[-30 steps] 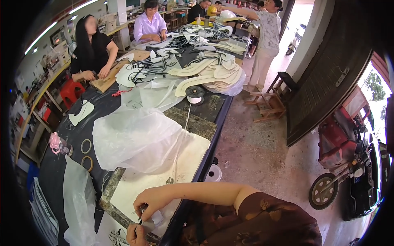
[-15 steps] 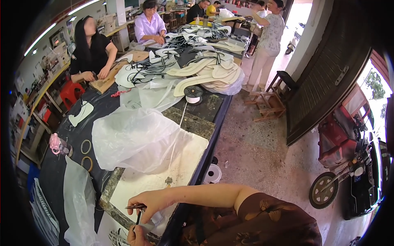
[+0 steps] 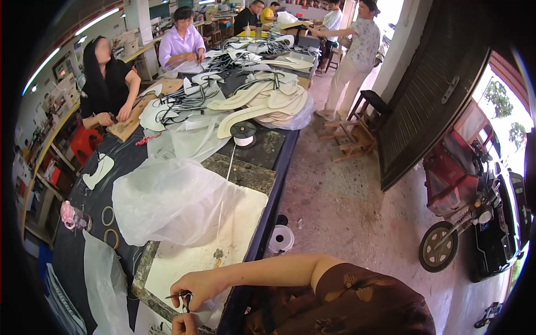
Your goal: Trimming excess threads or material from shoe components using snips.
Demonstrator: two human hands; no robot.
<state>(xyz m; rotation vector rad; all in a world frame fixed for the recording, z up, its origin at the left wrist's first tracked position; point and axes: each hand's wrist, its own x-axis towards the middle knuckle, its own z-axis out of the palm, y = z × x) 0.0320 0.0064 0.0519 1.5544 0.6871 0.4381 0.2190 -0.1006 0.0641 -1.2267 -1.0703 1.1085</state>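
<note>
At the near edge of the table, my right hand (image 3: 200,286) is closed around small scissors (image 3: 177,296), whose pointed blades stick out to the left. Just below it, my left hand (image 3: 185,324) pinches a thin black strip (image 3: 186,304) that runs up toward the scissors. The lower part of this hand is cut off by the picture's edge. Both hands are over the near end of a white board (image 3: 192,265). A white tape (image 3: 226,192) runs across the board from a black-rimmed spool (image 3: 243,135) farther up the table.
A crumpled clear plastic bag (image 3: 162,201) covers the board's left side. Two tape rings (image 3: 111,239) and a pink-topped jar (image 3: 75,216) lie left. Stacked cream cut pieces (image 3: 268,97) fill the table beyond. Co-workers sit farther along; a wooden stool (image 3: 352,137) stands right.
My view has shifted, so the scene sits farther left. My right hand has turned slightly, the scissors' blades now look spread apart, and my hands are closer together. The standing person's arm has lowered.
</note>
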